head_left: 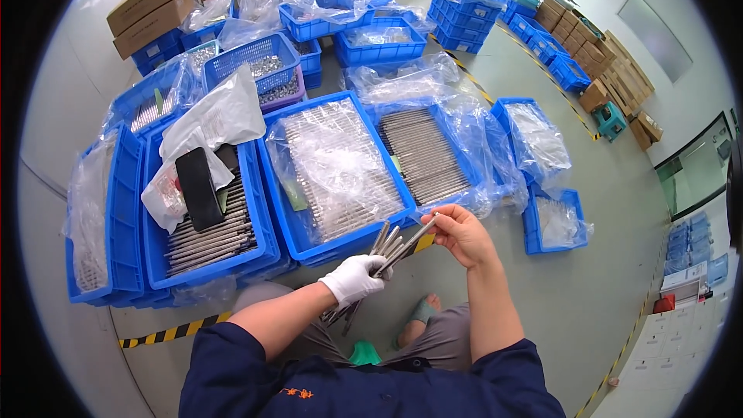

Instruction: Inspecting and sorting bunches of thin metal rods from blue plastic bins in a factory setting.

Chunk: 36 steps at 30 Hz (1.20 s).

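Note:
My left hand (354,280), in a white glove, is closed round a bundle of slim metal rods (384,241) above my lap. The rods fan out past the glove at both ends. With bare fingertips, my right hand (467,238) pinches the upper end of one metal rod (412,241), whose lower end lies among the bundle. Just beyond my hands is a blue crate (398,226) of rods under clear plastic. To its right, another crate holds bare rods in rows (424,156).
A black phone (198,189) and a white plastic bag (223,118) lie over a left crate (157,251) of rods. Farther off stand stacked blue crates (464,19) and cardboard boxes (155,8). Two small crates (534,226) sit on the floor at right. People's legs show behind.

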Each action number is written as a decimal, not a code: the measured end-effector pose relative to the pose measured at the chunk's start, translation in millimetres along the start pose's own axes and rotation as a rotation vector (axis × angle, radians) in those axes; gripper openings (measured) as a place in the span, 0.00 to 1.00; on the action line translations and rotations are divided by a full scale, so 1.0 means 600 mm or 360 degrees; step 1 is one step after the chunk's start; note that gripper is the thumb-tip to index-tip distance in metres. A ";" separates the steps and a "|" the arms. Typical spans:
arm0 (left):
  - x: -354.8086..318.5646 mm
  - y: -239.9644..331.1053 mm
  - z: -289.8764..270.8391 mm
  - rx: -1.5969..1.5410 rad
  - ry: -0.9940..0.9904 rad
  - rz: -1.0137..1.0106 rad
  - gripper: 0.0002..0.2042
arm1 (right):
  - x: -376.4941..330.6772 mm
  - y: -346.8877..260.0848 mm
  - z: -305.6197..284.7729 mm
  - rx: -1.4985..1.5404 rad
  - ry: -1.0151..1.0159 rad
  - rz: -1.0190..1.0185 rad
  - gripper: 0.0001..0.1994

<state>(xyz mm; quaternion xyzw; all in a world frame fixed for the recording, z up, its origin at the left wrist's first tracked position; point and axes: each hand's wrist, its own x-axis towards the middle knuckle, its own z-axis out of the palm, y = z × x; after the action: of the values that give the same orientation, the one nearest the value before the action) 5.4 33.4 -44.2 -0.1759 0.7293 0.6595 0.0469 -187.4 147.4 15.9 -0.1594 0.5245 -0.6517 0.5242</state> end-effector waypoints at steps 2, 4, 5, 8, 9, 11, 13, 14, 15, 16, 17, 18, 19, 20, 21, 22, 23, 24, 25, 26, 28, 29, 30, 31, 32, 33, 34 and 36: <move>0.000 0.001 0.001 0.0036 -0.0001 0.0019 0.06 | -0.002 -0.001 0.001 0.0008 -0.0024 -0.0001 0.07; -0.006 0.007 -0.001 0.0105 0.0011 0.0037 0.06 | -0.004 0.001 0.006 0.0019 -0.0045 0.0000 0.07; -0.006 0.007 -0.003 0.0107 0.0008 0.0037 0.06 | -0.004 0.004 0.013 -0.0126 -0.0064 0.0032 0.06; -0.004 0.012 -0.005 0.0074 0.0025 -0.0012 0.06 | -0.003 0.020 0.033 -0.0351 -0.0056 0.0070 0.08; -0.004 0.014 -0.008 0.0074 0.0030 -0.0014 0.06 | -0.002 0.026 0.043 -0.0409 -0.0032 0.0089 0.08; -0.002 0.015 -0.010 -0.0063 0.0008 -0.0093 0.07 | -0.001 0.049 0.064 -0.0615 0.0037 0.0108 0.09; -0.002 0.020 -0.011 -0.0151 0.0023 -0.0137 0.07 | -0.009 0.062 0.092 -0.0678 0.0029 0.0132 0.09; -0.002 0.022 -0.011 -0.0239 0.0040 -0.0182 0.08 | -0.005 0.072 0.089 -0.0621 0.0024 0.0138 0.08; -0.001 0.018 -0.012 -0.0236 0.0042 -0.0184 0.08 | -0.001 0.075 0.087 -0.0618 0.0022 0.0137 0.08; 0.001 0.011 -0.013 -0.0362 -0.0002 -0.0219 0.10 | 0.001 0.077 0.084 -0.0592 0.0015 0.0135 0.08; 0.001 0.007 -0.015 -0.0488 -0.0046 -0.0254 0.13 | 0.004 0.078 0.082 -0.0567 0.0008 0.0132 0.08; -0.001 0.009 -0.016 -0.0486 -0.0043 -0.0258 0.13 | 0.006 0.075 0.075 -0.0503 0.0072 0.0025 0.07; -0.003 0.016 -0.017 -0.0639 -0.0046 -0.0250 0.16 | 0.007 0.067 0.062 -0.0440 0.0133 -0.0081 0.07; -0.006 0.021 -0.019 -0.0792 -0.0049 -0.0240 0.19 | 0.015 0.056 0.042 -0.0344 0.0266 -0.0195 0.06; -0.007 0.023 -0.024 -0.0820 -0.0058 -0.0237 0.24 | 0.015 0.038 0.024 -0.0172 0.0324 -0.0388 0.05; -0.010 0.036 -0.028 -0.0849 -0.0028 -0.0147 0.26 | 0.017 0.022 -0.002 -0.0055 0.0401 -0.0459 0.04; -0.012 0.047 -0.033 -0.0877 0.0002 -0.0057 0.27 | 0.013 0.010 -0.021 0.0094 0.0422 -0.0452 0.05; -0.009 0.049 -0.042 -0.0948 0.0017 0.0044 0.32 | 0.009 0.003 -0.024 0.0249 0.0439 -0.0444 0.05; -0.013 0.054 -0.053 -0.1032 0.0022 0.0026 0.36 | 0.012 0.010 -0.031 0.0407 0.0361 -0.0398 0.08; -0.016 0.062 -0.064 -0.1115 0.0025 0.0008 0.39 | 0.016 0.020 -0.028 0.0492 0.0308 -0.0295 0.09; -0.015 0.067 -0.077 -0.1309 0.0141 -0.0002 0.35 | 0.027 0.051 -0.003 0.0653 0.0207 -0.0044 0.10; -0.016 0.072 -0.082 -0.1415 0.0199 -0.0020 0.32 | 0.029 0.067 0.008 0.0628 0.0060 0.0017 0.10; -0.011 0.065 -0.092 -0.1461 0.0141 -0.0033 0.23 | 0.028 0.079 0.029 0.0609 0.0099 0.0106 0.10; -0.008 0.063 -0.093 -0.1519 0.0181 -0.0024 0.21 | 0.026 0.085 0.040 0.0566 0.0000 0.0149 0.10; -0.006 0.061 -0.092 -0.1577 0.0220 -0.0013 0.18 | 0.019 0.087 0.051 0.0539 -0.0079 0.0165 0.11; -0.006 0.057 -0.087 -0.1522 0.0319 -0.0032 0.19 | 0.011 0.088 0.062 0.0511 -0.0163 0.0181 0.11; -0.003 0.051 -0.085 -0.1569 0.0258 -0.0036 0.18 | 0.006 0.092 0.072 0.0540 -0.0256 0.0219 0.11; 0.003 0.042 -0.082 -0.1613 0.0146 -0.0028 0.18 | 0.002 0.097 0.091 0.0560 -0.0337 0.0324 0.11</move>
<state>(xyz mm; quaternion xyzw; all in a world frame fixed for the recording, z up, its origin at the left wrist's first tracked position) 3.5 -13.3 -14.9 -0.2114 0.3175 0.9217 -0.0709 -116.7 123.7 -12.2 -0.0794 0.3582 -0.6566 0.6590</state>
